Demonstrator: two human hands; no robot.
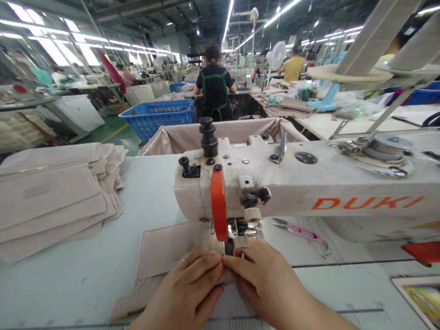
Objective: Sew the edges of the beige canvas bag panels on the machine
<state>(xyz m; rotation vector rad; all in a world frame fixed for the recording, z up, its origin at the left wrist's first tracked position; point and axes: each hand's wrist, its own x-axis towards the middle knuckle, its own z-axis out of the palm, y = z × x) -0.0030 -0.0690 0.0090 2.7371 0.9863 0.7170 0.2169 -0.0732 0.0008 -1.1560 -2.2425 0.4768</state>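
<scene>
Pressing down with both hands, you've got the beige fabric piece point(172, 250) pinned flat on the sewing table point(68, 284), right at the front of the sewing machine point(275, 183). Your left hand point(187, 293) lies palm down on the cloth, a ring on one finger, fingers closed together and flat rather than curled round anything. Your right hand point(271, 288) comes in from the other side, its fingertips meeting the left ones just in front of the presser foot point(229, 245); it looks to be pinching the fabric edge there, though the exact hold is hidden between the fingers. The cloth runs out to the left from under the needle area and drapes toward you at the table's near edge. The orange guard point(219, 206) on the machine head hangs directly above your fingertips. Off to your left sits a stack of beige panels point(51, 201), well apart from your hands. Behind the machine arm on the right, pink thread snips point(300, 229) lie on the table. Beyond the table there's a blue crate point(158, 117), and a person in a dark top point(215, 89) sits with their back to you.
</scene>
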